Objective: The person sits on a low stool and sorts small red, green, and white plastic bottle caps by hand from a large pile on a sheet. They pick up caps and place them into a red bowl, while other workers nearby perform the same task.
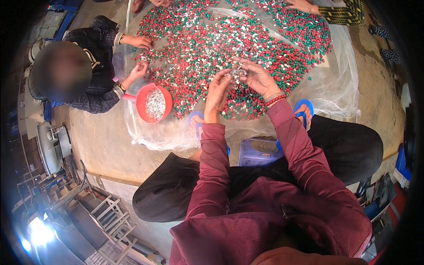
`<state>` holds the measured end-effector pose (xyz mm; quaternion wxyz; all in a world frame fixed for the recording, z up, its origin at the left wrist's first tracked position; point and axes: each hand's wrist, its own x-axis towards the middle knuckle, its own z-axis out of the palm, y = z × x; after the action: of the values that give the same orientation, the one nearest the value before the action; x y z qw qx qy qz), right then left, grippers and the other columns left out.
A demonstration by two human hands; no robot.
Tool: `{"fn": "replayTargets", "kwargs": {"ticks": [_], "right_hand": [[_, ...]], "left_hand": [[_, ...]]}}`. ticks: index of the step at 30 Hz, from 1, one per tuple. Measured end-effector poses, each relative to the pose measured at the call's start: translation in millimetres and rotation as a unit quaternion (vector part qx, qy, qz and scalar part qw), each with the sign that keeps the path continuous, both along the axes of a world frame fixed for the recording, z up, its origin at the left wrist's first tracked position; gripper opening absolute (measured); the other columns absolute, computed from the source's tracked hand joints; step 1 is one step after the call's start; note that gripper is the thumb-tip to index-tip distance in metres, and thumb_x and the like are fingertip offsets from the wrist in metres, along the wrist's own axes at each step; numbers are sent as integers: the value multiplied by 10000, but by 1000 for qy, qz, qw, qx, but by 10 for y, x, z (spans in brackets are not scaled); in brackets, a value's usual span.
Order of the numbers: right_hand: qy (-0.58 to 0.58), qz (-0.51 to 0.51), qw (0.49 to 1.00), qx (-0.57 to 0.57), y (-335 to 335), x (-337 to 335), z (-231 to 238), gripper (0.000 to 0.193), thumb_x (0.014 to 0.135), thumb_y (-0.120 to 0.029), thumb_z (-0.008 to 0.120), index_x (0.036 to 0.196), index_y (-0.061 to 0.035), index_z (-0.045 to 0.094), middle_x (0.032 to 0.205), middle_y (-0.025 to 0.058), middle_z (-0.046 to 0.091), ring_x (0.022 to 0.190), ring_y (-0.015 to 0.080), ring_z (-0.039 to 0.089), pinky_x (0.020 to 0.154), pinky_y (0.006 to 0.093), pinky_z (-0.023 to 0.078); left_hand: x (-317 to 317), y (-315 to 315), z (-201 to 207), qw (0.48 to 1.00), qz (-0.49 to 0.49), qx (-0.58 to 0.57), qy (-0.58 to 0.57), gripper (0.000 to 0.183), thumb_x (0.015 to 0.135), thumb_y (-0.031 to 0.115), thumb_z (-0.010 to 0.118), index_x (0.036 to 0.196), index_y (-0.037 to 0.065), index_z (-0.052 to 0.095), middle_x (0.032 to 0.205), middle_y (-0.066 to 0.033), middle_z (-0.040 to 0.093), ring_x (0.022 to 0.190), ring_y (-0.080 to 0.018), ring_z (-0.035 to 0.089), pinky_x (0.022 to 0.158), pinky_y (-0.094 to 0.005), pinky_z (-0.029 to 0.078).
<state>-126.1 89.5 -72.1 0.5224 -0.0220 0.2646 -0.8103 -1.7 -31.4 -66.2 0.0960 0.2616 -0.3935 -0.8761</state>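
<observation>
My left hand (218, 93) and my right hand (259, 81) meet over the near part of a wide heap of small red, green and white pieces (190, 95). Between the fingertips of both hands is a small cluster of white hooks (239, 73); how many there are cannot be made out. Both hands have their fingers closed on it. More white hooks (155, 104) fill a red plastic pan (167, 95) to the left of my left hand.
Under the heap lies a clear plastic sheet (340, 84). A co-worker's hands (140, 69) work at its left edge, and a checked sleeve (342, 15) reaches in at the far right. A blue plastic stool (254, 154) stands near my legs. Metal frames (110, 216) stand at lower left.
</observation>
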Motion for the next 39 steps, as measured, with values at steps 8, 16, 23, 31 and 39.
{"fn": "replayTargets", "kwargs": {"ticks": [8,16,23,31,39], "right_hand": [[74,-17,986,147,160,-109,-47,330,932,-197,526,1208,-19,556,1063,127,626,884,193,602,819,324,512],[0,24,994,102,98,-4,-97,342,961,-207,443,1210,12,525,1050,139,622,1010,261,604,856,411,514],[-10,83,992,92,-24,140,-205,272,919,-245,563,1050,-10,601,945,65,643,832,165,624,733,336,521],[92,104,975,176,5,107,-236,128,896,-165,606,968,-59,610,869,22,618,775,109,580,690,263,484],[38,-45,988,140,95,-87,-203,166,888,-95,581,1033,-14,588,877,43,606,791,128,586,688,239,487]], "left_hand": [[77,-65,35,989,-20,79,120,112,885,113,620,957,42,571,813,-28,594,689,-90,555,591,-212,454],[40,-167,95,991,-54,-62,-105,129,881,93,603,913,-32,599,798,-66,633,650,-113,600,588,-214,494],[-20,-90,95,966,-55,-221,-125,184,855,86,647,975,-45,598,840,-87,654,649,-100,596,555,-201,477],[12,-83,213,950,-110,-272,-106,177,825,142,692,888,-15,639,710,-20,632,571,-78,548,493,-220,408],[206,-260,195,993,-78,-49,-73,102,849,8,585,946,-5,555,904,-90,617,819,-181,625,724,-235,524]]}}
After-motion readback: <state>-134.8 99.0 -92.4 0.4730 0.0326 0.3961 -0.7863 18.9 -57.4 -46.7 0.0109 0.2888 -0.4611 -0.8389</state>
